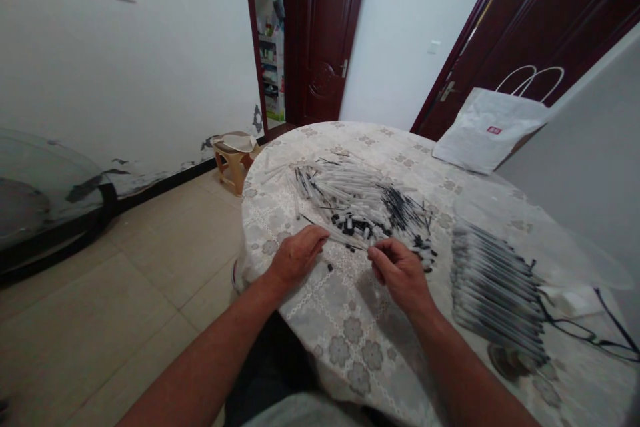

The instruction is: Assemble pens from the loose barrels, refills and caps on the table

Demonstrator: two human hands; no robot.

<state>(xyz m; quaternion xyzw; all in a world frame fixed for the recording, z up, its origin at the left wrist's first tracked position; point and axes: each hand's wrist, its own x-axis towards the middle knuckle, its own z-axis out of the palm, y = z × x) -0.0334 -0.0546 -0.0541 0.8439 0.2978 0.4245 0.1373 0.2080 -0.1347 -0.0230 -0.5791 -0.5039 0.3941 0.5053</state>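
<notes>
Between my two hands lies a slim translucent pen barrel [347, 239], low over the near side of the pile. My left hand [299, 255] pinches its left end, with a thin dark rod [308, 219] showing just beyond the fingers. Fingertips of my right hand [400, 273] are closed at the barrel's right end; the exact grip is too small to make out. Beyond the hands spreads a heap of whitish pen barrels [345, 180]. Dark thin pen parts [399, 205] lie at its right, and small black and white caps [357, 223] are gathered in front.
A stack of pens [493, 287] lies to the right, near black-framed glasses [575, 330] and a small round jar [507, 360]. A white paper bag [493, 130] stands at the back right of the patterned tablecloth [345, 337]. A stool [231, 163] is beyond the table's left edge.
</notes>
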